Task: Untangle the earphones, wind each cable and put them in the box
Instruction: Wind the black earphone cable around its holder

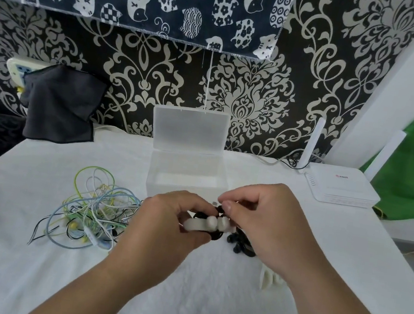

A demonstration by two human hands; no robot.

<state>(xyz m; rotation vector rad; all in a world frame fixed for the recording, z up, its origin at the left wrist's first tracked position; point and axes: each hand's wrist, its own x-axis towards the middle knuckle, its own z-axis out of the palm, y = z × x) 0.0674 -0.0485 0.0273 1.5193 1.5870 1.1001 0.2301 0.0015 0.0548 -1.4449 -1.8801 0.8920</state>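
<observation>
Patterned wallpaper backs the tabletop (23, 264), where, centre frame before the open box (170, 181), the left hand (163, 228) grips a white winder (199, 225) and the right hand (267, 227) pinches black cable (216, 235), best wound snug.

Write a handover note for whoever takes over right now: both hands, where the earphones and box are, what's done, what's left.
Left hand grips the white winder; right hand pinches the black earphone cable at it, partly wound. Open box stands just behind, nothing visible inside. Coloured tangle lies at left, not yet sorted. Spare winder by the right wrist. Left: finish this winding, box it, then untangle and wind the rest.
</observation>
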